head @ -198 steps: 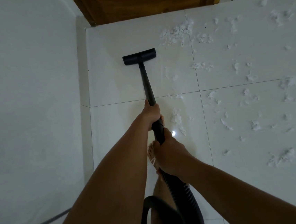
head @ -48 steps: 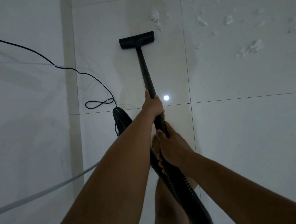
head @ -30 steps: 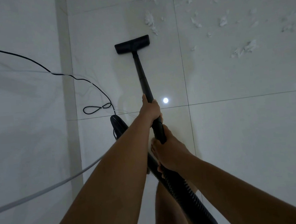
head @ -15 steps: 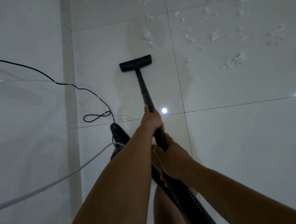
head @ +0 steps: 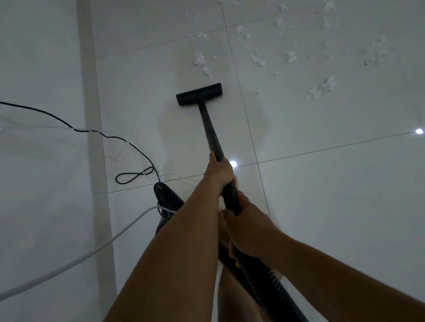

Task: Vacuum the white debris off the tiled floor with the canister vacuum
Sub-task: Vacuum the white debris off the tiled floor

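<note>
Head view: floor head (head: 199, 94) sits nearer the white debris (head: 201, 62) than half a second ago, flakes just beyond it on the tiled floor (head: 338, 187); left hand (head: 219, 171) fingers clamped round the black wand (head: 211, 129); right hand (head: 246, 226) behind it, closed on the ribbed hose (head: 264, 283); canister (head: 167, 199) left of the fingers; no containers seen.

Both bare forearms reaching forward and down from the lower frame edge, left hand (head: 219, 172) ahead, fingers curled closed around the wand (head: 211, 132), right hand (head: 247, 228) just behind it, wrapped around the handle, bare leg below.
</note>
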